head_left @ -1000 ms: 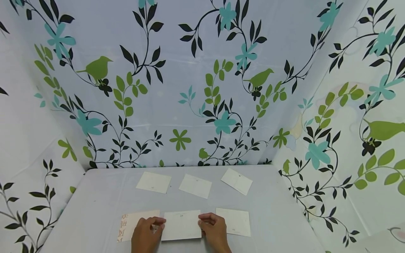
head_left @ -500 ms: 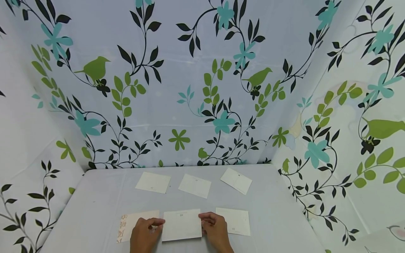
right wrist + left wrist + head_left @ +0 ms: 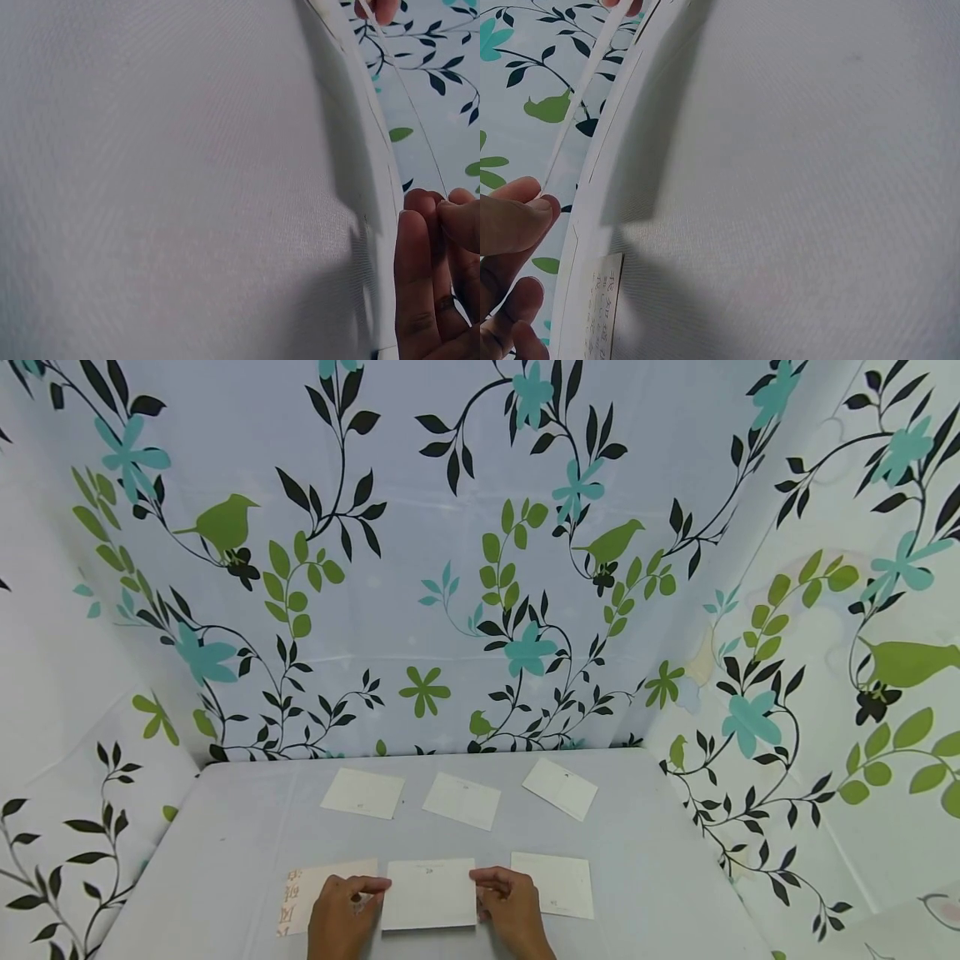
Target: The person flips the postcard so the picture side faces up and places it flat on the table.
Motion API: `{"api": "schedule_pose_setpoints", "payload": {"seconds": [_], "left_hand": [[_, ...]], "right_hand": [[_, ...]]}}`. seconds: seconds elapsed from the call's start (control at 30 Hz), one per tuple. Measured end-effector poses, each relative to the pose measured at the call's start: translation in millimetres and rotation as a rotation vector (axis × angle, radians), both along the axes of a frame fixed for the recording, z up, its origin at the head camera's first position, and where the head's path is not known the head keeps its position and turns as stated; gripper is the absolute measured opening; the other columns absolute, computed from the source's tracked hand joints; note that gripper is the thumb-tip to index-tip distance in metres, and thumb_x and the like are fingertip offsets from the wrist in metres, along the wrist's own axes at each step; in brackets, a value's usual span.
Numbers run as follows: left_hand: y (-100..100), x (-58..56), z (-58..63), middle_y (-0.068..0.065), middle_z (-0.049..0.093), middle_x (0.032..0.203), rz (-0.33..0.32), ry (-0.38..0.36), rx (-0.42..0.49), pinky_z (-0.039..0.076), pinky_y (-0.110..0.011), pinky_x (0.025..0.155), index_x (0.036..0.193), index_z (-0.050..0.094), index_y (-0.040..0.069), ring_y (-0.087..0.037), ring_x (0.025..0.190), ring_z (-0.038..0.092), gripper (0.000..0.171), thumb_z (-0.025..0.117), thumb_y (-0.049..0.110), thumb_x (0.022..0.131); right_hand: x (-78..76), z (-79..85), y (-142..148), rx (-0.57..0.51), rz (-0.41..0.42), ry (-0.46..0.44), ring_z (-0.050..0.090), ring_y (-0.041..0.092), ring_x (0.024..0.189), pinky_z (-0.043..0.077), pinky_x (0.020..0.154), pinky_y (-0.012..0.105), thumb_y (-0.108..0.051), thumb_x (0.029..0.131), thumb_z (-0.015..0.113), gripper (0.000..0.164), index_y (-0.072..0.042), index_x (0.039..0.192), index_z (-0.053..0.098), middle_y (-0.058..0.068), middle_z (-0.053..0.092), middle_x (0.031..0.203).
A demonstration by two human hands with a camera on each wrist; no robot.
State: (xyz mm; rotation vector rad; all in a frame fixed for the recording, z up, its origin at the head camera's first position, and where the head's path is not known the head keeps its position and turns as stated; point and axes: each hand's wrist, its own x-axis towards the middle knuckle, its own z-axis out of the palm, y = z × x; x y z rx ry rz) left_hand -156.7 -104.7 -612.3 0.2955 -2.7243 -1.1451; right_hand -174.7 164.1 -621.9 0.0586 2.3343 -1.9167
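Note:
A blank-looking white paper card, with a small mark near its far edge, is held up between my two hands. My left hand pinches its left edge between thumb and fingers. On the opposite side my right hand pinches the right edge. Seen nearly edge-on in the left wrist view, the card is clear of the table and casts a shadow on it. Partly behind my left hand lies a card with reddish-brown handwriting. Another white card lies just right of my right hand.
At the back of the white table lie a left card, a middle card and a right card, set at angles. A leaf-and-bird patterned cloth hangs behind and along both sides.
The held card tilts a little and is now more level from side to side. Both hands stay at its edges with only slight shifts. The other cards keep their places.

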Motion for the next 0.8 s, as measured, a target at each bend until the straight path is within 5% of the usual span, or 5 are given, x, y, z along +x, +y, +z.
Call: {"api": "schedule_pose_setpoints", "payload": {"seconds": [0.8], "left_hand": [[0.8,-1.4,-1.3,0.01,0.074,0.087,-0.03,0.046,-0.016,0.045,-0.025,0.068,0.094,0.084,0.027,-0.007,0.078,0.052,0.023,0.085,0.006,0.086]], "right_hand": [[0.7,-7.7,4.5,0.021,-0.001,0.004,0.073,0.013,0.078,0.059,0.062,0.024,-0.002,0.094,0.073,0.015,-0.01,0.105,0.081,0.005,0.082,0.097]]}}
